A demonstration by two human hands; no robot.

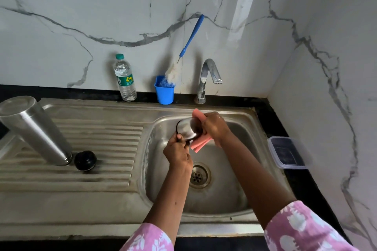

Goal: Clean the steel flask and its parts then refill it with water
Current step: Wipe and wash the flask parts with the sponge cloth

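Steel everywhere on this sink unit [255, 116], and both hands are busy over the basin! The left hand [177, 154] has its fingers curled round the rim of the flask's steel cup [186, 129], holding it up above the basin, just beyond the drain [199, 176]. The right hand [214, 126] grips a pink sponge cloth [199, 144], folded and wrapped against the cup's far side, with pink ends showing above and below the hand.

Over on the ribbed drainboard, near its left edge, the steel flask [34, 128] stands mouth down, its base towards the camera. Just beside its mouth lies the black stopper [85, 160], close to the flask though I cannot tell if they touch.

Along the back edge of the black counter stands a plastic water bottle [124, 78] with a green cap, then a blue holder [164, 91] with a blue-handled bottle brush [184, 51] leaning against the marble wall, then the tap [207, 77], its spout over the basin's back rim. At the counter's right edge sits a clear plastic container [285, 153].
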